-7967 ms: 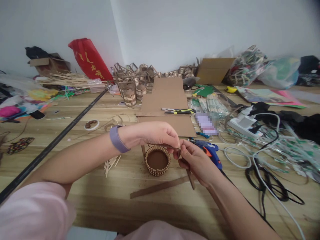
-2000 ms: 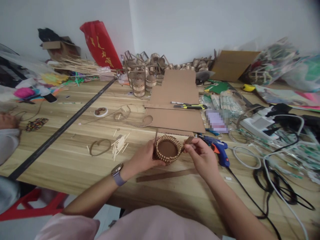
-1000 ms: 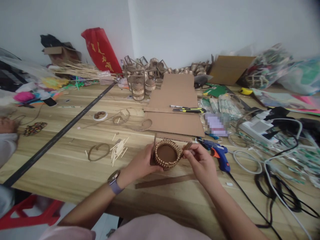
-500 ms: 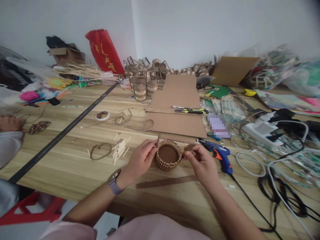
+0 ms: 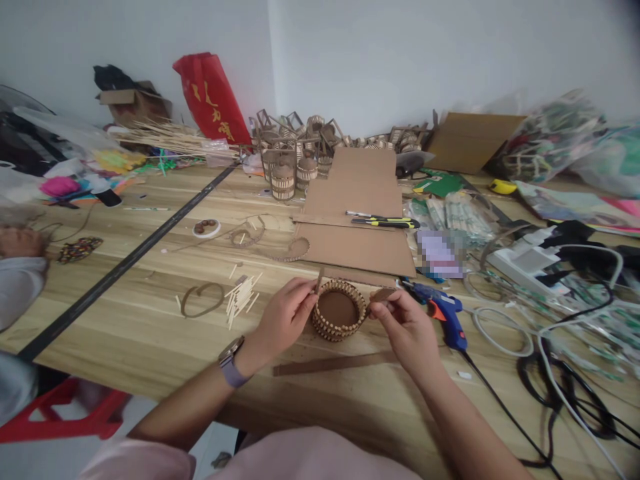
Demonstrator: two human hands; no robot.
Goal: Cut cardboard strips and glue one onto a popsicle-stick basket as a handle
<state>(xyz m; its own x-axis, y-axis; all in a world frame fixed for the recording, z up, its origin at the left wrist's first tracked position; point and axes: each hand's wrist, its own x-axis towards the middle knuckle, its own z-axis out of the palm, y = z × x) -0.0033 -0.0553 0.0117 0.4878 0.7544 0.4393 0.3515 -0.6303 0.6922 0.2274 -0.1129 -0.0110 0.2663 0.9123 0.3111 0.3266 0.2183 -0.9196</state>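
A small round basket [image 5: 339, 330] of pale sticks and brown strip stands on the table between my hands, its brown inside facing up. My left hand [image 5: 285, 313], with a watch on the wrist, pinches a thin brown strip [image 5: 319, 279] at the basket's left rim. At the right side, my right hand [image 5: 407, 327] is closed on a brown cardboard strip [image 5: 383, 295]. Whether both hands hold one strip is unclear. Nearer me lies a flat brown strip [image 5: 330, 364]. Left of the basket are a pile of short sticks [image 5: 241, 299] and a curled strip [image 5: 203, 303].
A blue glue gun [image 5: 450, 320] with its cord lies close to my right hand. Cardboard sheets [image 5: 355, 247] bear cutters [image 5: 385, 222]. Finished baskets [image 5: 283, 183] stand behind. A power strip [image 5: 530, 257] and tangled cables are at right. Another person's hand [image 5: 20, 243] rests far left.
The view has shifted slightly. The thin strip at my left fingers now stands up more steeply beside the rim. Both hands stay at the basket's sides.
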